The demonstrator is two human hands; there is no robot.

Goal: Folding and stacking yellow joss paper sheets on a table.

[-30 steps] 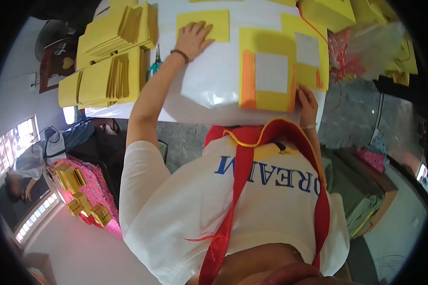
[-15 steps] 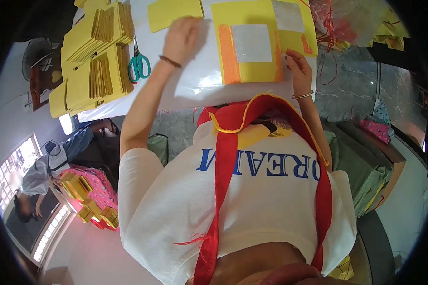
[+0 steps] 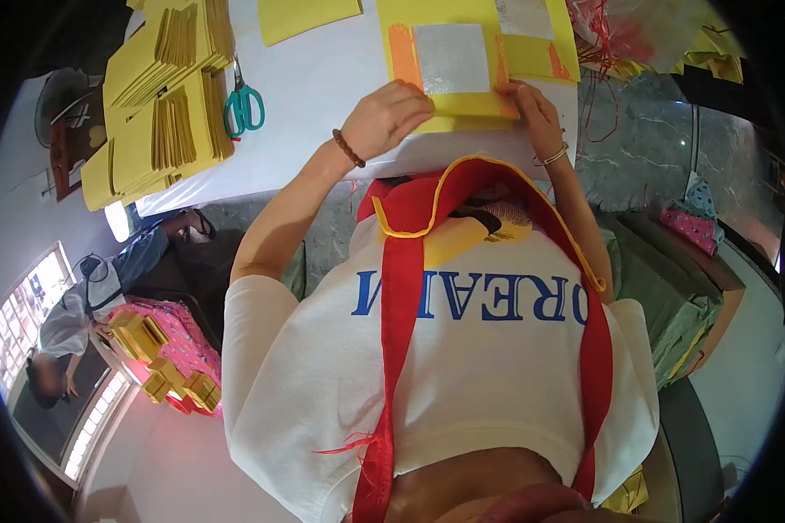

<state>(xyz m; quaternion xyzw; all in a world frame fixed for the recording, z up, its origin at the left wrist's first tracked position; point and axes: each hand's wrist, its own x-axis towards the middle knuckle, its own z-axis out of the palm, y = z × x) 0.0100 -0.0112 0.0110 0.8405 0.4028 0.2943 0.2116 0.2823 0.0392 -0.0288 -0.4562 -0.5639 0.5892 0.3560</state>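
A yellow paper sheet with a silver square in its middle and an orange stripe on either side lies in front of me. My left hand, fingers curled together, grips its near left edge. At the near right edge my right hand pinches the paper between thumb and fingers. The near margin seems lifted or bent slightly. Partly beneath it, to the far right, lies another yellow sheet with the same silver and orange pattern. Farther left is a plain yellow sheet.
Stacks of folded yellow paper fill the table's left side, beside teal-handled scissors. A clear plastic bag with red strings sits at the far right. At left, a person is near more yellow bundles.
My left hand has come back from the plain sheet at the far left to the near left edge of the patterned sheet. My right hand has closed on its right edge.
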